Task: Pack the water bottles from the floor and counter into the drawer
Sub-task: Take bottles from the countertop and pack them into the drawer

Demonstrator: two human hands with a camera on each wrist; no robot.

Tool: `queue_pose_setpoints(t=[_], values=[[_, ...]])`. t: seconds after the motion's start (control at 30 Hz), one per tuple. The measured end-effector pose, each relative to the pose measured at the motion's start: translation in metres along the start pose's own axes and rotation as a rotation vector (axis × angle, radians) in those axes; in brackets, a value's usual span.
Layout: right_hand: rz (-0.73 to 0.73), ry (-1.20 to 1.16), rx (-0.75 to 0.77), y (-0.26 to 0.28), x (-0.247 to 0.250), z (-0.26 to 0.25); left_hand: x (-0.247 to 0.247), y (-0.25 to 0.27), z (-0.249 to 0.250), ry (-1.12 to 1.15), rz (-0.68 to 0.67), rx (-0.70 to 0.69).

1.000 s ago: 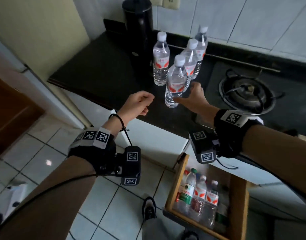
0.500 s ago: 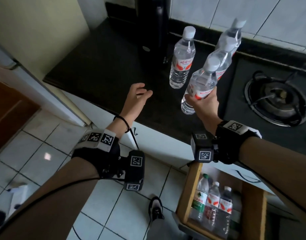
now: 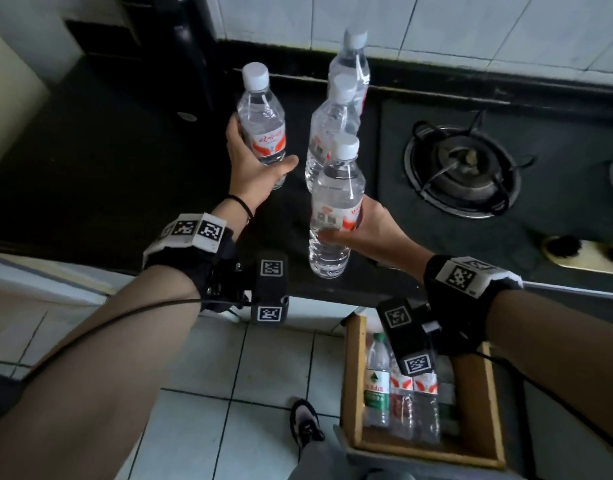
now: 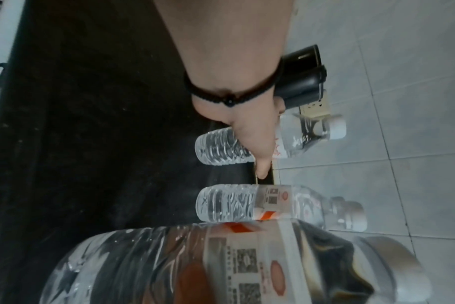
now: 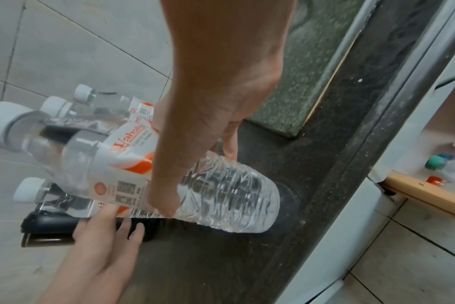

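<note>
Clear water bottles with white caps and red-white labels stand on the black counter (image 3: 90, 161). My left hand (image 3: 260, 150) grips the leftmost bottle (image 3: 261, 119), thumb across its front, also seen in the left wrist view (image 4: 294, 139). My right hand (image 3: 343, 223) grips another bottle (image 3: 336, 181) round its middle and holds it over the counter's front edge; its ribbed base (image 5: 221, 195) shows in the right wrist view. Two more bottles (image 3: 333, 123) stand behind it. The open wooden drawer (image 3: 353, 375) below right holds several bottles (image 3: 378, 382).
A tall black cylinder (image 3: 190, 46) stands at the back left of the counter, close behind my left hand. A gas burner (image 3: 461, 168) lies to the right. My shoe (image 3: 305, 424) is on the tiled floor beside the drawer.
My left hand has reached forward from empty and closed round the leftmost bottle. My right hand has drawn its bottle back toward the counter's front edge.
</note>
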State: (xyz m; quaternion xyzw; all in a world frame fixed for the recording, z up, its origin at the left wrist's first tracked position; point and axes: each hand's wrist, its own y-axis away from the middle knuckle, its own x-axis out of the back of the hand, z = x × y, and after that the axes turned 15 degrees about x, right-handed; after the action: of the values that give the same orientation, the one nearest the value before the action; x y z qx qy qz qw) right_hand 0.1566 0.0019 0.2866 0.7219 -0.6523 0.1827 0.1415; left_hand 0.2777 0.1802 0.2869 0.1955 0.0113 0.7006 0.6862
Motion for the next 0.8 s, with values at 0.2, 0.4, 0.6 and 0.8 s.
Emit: queue_pose_setpoints(t=[0.2, 0.4, 0.6, 0.8], values=[[0.011, -0.079, -0.003, 0.004, 0.005, 0.013, -0.014, -0.028, 0.000, -0.015, 0.171, 0.044], [0.046, -0.113, -0.032, 0.007, 0.007, 0.012, -0.005, -0.021, -0.002, -0.145, 0.056, 0.054], [-0.031, -0.093, 0.006, 0.016, 0.009, -0.003, 0.007, 0.026, -0.006, -0.267, -0.093, 0.017], [-0.257, -0.149, 0.046, 0.048, 0.010, -0.012, 0.009, 0.095, -0.018, -0.218, -0.249, 0.172]])
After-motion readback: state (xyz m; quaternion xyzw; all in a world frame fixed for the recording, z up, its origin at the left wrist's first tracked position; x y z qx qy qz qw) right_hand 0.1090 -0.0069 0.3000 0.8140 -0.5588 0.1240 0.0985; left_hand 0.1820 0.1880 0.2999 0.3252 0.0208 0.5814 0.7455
